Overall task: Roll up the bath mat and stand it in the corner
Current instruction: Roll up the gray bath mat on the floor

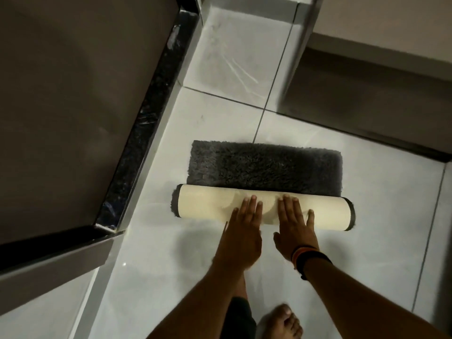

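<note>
On the pale tiled floor (pixel 367 216) I see the bath mat (pixel 264 165), part rolled and part flat. Its rolled part shows the cream backing and lies on the near side of the mat, across my view; the grey pile that is still flat stretches away from the roll on the far side. My left hand (pixel 241 231) and my right hand (pixel 294 228) both lie palm down on top of the roll near its middle, side by side and just apart, fingers straight and spread, gripping nothing. My right wrist carries dark and orange bands (pixel 309 259). To the left of the mat runs a dark speckled threshold strip (pixel 146 133), with a brown surface beyond it. Behind the mat, a tile joint leads toward a grey wall edge (pixel 296 55). Nearer than the roll, below my arms, a bare foot (pixel 283 324) stands on the tiles.
</note>
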The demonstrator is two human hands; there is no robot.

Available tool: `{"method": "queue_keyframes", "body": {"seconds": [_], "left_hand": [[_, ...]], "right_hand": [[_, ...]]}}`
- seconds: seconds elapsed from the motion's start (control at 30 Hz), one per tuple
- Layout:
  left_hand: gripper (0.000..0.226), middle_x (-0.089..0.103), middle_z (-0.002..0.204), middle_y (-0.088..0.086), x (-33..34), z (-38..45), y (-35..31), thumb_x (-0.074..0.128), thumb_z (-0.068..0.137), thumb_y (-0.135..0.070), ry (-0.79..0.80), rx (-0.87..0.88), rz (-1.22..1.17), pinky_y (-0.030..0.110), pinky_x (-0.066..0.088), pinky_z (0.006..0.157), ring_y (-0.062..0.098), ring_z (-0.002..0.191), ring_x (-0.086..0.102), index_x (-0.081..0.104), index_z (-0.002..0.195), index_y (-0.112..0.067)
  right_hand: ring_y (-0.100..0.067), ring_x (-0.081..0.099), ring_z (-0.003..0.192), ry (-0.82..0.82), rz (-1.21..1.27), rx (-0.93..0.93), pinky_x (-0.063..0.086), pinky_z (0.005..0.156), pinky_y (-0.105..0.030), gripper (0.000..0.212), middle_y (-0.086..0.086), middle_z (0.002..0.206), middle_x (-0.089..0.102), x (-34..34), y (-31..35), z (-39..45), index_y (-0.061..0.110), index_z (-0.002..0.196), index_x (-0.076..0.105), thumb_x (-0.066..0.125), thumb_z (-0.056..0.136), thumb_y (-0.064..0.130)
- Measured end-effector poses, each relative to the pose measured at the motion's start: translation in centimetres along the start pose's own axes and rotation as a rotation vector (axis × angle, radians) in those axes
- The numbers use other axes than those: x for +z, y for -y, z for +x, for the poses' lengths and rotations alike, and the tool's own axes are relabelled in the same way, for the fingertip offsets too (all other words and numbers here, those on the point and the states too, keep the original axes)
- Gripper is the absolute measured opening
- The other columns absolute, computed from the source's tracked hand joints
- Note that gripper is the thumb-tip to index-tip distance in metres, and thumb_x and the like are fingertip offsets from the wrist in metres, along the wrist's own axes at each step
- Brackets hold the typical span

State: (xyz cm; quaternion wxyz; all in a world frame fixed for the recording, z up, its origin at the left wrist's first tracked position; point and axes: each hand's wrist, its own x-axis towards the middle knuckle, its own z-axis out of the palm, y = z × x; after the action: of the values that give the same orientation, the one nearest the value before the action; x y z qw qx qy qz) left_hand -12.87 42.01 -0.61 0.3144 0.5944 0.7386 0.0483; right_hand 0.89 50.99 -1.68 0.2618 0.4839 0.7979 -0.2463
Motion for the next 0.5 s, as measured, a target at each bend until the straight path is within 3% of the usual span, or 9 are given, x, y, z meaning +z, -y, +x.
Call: {"method": "queue_keyframes", "body": {"seconds": [0.13,0.3,0.43,0.5], "left_hand": [[0.081,-0.012,0.173,0.002,-0.4,0.6,0.8,0.048,0.105,-0.030,0.140,-0.073,0.072,0.047,0.007,0.131,0.021,0.161,-0.011,-0.004,0.165,-0.017],[0.082,-0.011,0.174,0.002,-4.8,6.4,1.4,0.049,0.103,-0.030,0.234,-0.062,0.079,0.044,-0.001,0.131,0.022,0.161,-0.010,-0.003,0.166,-0.019],[0.082,-0.016,0.173,0.006,-8.1,12.4,1.2,0.044,0.106,-0.036,0.397,-0.133,0.086,0.043,-0.003,0.131,0.023,0.161,-0.012,-0.009,0.165,-0.015],[0.079,-0.013,0.173,0.007,-8.9,14.1,1.1,0.041,0.107,-0.035,0.407,-0.157,0.056,0.042,-0.001,0.131,0.024,0.161,-0.010,-0.010,0.164,-0.014]], "right_hand": [[-0.024,-0.008,0.152,0.058,0.077,0.051,0.004,0.121,-0.057,0.085,-0.004,0.165,-0.011,-3.5,0.5,3.2,0.017,0.154,-0.010,0.049,0.095,0.034],[-0.026,-0.004,0.152,-0.066,0.104,0.073,0.012,0.123,-0.052,0.086,-0.007,0.165,-0.006,-4.1,0.5,0.5,0.015,0.154,-0.008,0.050,0.093,0.035],[-0.027,-0.018,0.150,0.065,0.055,0.078,0.006,0.122,-0.057,0.092,-0.005,0.163,-0.022,-3.5,-0.3,0.5,0.019,0.143,-0.032,0.046,0.095,0.032],[-0.028,-0.019,0.149,0.067,0.040,0.081,0.006,0.122,-0.059,0.094,-0.003,0.161,-0.027,-4.3,-0.7,2.3,0.020,0.142,-0.033,0.047,0.095,0.032]]}}
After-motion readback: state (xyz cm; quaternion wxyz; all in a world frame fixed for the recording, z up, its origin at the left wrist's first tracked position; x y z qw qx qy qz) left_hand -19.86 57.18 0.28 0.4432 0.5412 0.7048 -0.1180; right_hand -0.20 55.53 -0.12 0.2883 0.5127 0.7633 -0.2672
